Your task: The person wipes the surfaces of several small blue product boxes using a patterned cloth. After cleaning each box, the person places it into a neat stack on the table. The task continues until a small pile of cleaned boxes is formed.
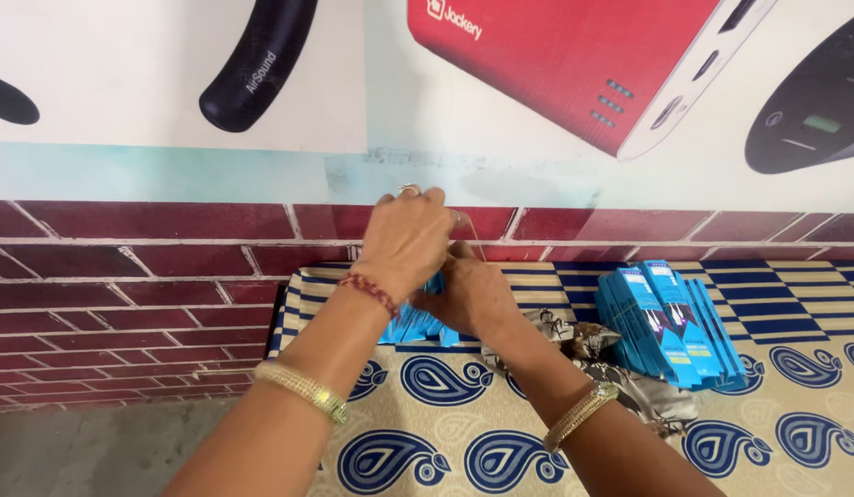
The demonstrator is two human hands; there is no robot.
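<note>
Here my left hand [404, 241] pinches a thin band taut while my right hand [473, 294] grips the blue packet bundle [418, 322] near the mat's [537, 442] back-left corner; I'd keep tension even.

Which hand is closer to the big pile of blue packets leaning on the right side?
Right. The right hand sits just left of the stack of blue packets, apart from it. The left hand is raised farther left, above a smaller blue bundle.

Bare forearms, no sleeves. Left hand [404, 241]: ring, red thread band, gold bangle. Right hand [473, 294]: gold bangle.
</note>
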